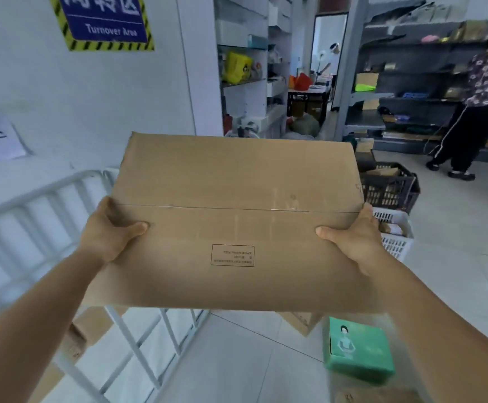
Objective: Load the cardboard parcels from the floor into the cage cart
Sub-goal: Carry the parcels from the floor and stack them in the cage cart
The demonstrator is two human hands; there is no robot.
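A large brown cardboard parcel (237, 181) with a taped seam and a small printed label is held up in front of me, off the floor. My left hand (112, 228) grips its left edge with the thumb on top. My right hand (353, 231) grips its right edge the same way. The white cage cart (71, 193) stands to the left and below, its barred side facing me. Inside it, low down, lies a brown parcel (91, 327). Another brown parcel (301, 321) lies on the floor under the held one, mostly hidden.
A green box (359, 347) sits on the tiled floor at lower right. A black crate (391, 187) and a white basket (397, 242) stand to the right. Shelving lines the back, and a person (475, 112) stands at the far-right shelves.
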